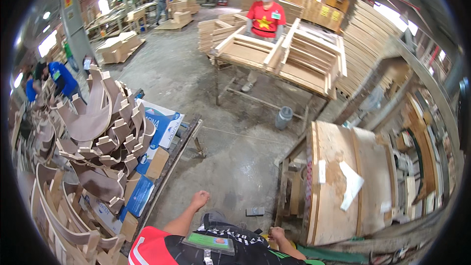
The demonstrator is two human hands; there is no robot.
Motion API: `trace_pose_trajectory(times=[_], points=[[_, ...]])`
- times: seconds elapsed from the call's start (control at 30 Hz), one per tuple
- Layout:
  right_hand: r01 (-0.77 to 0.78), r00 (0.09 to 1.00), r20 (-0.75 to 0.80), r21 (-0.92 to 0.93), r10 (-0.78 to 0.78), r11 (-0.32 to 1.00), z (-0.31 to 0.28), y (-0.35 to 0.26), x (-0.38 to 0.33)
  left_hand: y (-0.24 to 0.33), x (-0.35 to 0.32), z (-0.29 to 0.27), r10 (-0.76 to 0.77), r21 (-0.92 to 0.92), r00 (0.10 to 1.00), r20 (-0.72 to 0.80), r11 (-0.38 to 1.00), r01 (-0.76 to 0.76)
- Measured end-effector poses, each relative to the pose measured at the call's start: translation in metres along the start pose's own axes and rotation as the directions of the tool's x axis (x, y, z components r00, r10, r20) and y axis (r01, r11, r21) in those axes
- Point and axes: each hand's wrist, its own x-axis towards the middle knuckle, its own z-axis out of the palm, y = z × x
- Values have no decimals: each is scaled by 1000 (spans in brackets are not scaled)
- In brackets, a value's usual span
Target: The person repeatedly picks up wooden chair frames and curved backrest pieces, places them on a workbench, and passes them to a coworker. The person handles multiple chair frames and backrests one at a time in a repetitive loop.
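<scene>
My left hand (200, 199) hangs in front of my body, its fingers curled in and nothing showing in them. It is nearest to the long bench (169, 172) on my left, but apart from it. Close to my right side, my right hand (277, 234) is also curled closed, with nothing visible in it. On the left bench, curved wooden pieces (91, 120) with notched blocks are piled on flattened blue-and-white cardboard (158, 122). At my right stands a plywood-topped stand (331, 186) bearing a white irregular flat piece (351, 186).
Ahead, a table (245, 68) carries wooden frames (314, 61), with a person in red (265, 19) behind it. A grey bin (283, 118) stands below. A small dark block (255, 211) lies on the concrete floor (230, 152). People in blue (64, 78) work far left.
</scene>
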Motion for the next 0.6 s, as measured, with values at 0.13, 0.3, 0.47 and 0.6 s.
trace_pose_trajectory(times=[0.13, 0.3, 0.47, 0.6], points=[[47, 998, -29, 3, -47, 999, 26, -92, 36, 0, 32, -25, -263, 193, 965, 20, 948, 254], [98, 995, 2, 71, -98, 993, 67, -187, 85, 3, 95, -52, -328, 355, 929, 170, 900, 253], [42, 998, 48, 1, -42, 999, 122, -276, 105, 63, 189, -90, -294, 377, 952, 81, 894, 244], [78, 989, 132, -90, -65, 993, 155, -356, 133, 118, 260, -124, 101, 647, 993, 68, 753, -121]])
